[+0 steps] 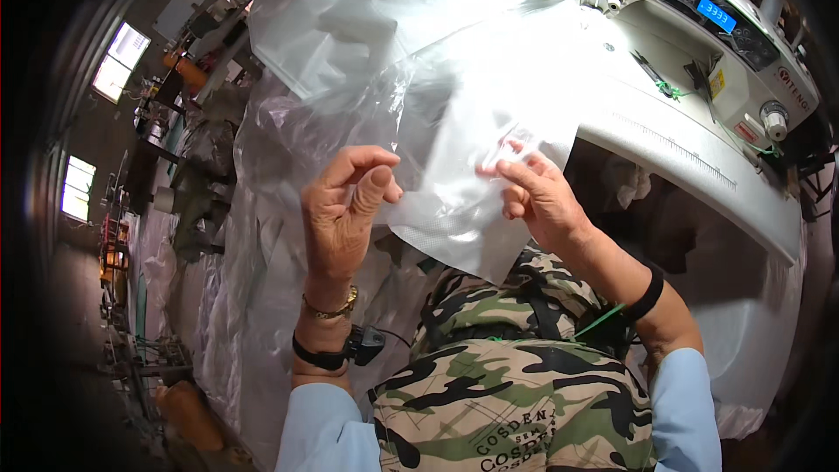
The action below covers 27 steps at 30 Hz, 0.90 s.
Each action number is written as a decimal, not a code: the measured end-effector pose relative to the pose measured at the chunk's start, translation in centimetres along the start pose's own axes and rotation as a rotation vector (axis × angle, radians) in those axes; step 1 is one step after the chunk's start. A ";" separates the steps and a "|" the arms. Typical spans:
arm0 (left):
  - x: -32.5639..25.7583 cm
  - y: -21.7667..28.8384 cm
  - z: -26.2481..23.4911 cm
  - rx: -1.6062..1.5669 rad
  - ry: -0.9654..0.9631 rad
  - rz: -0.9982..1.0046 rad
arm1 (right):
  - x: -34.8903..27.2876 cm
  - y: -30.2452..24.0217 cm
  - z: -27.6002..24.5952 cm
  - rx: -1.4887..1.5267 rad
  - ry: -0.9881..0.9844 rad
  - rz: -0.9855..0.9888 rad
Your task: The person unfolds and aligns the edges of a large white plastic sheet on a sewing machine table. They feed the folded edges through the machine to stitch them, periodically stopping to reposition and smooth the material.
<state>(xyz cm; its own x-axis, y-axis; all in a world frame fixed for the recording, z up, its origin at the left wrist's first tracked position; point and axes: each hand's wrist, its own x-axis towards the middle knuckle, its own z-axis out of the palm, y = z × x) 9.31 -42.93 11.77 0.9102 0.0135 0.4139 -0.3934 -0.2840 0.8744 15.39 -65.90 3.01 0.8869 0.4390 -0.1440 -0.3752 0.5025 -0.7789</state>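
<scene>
From the head view, the left hand is raised with its fingers curled and half open, the thumb just touching the edge of a clear plastic sheet without gripping it. The right hand pinches the same sheet between thumb and forefinger, where a small clear tab with a reddish mark sits. The sheet hangs between the two hands, above the camouflage-clad lap, and runs up toward the white sewing machine beyond the right fingers. It does not yet lie under the needle, so the sewing looks still to come.

Past the right fingers, the machine bears a small blue lit display, a yellow sticker and a red-and-white label. More plastic film is heaped left of the left fingers.
</scene>
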 end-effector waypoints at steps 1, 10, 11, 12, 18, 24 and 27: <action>-0.2 0.1 -0.6 0.125 0.005 0.032 | -0.2 -0.2 0.2 0.001 -0.001 0.003; -2.2 1.5 -1.6 0.610 -0.467 0.352 | -4.1 0.4 2.4 0.044 -0.453 0.317; -2.7 0.9 -1.0 0.687 -0.554 0.383 | -4.3 0.6 2.4 0.048 -0.446 0.318; -3.4 -0.3 -0.6 0.677 -0.582 0.387 | -4.5 0.7 2.6 0.100 -0.485 0.332; -5.0 -4.6 2.0 0.675 -0.293 0.658 | -5.6 1.4 1.7 0.162 -0.566 0.407; -5.8 -5.5 2.0 0.695 -0.259 0.662 | -6.3 4.9 -3.4 -0.176 0.346 -0.229; -6.2 -5.0 2.2 0.724 -0.265 0.691 | -5.5 7.1 -4.0 -0.178 0.547 -0.291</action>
<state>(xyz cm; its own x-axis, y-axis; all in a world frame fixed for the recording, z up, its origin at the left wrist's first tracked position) 5.91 -43.73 4.24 0.5493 -0.5580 0.6220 -0.7486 -0.6594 0.0695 8.91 -67.72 -4.19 0.9727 -0.1633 -0.1650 -0.0895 0.3919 -0.9156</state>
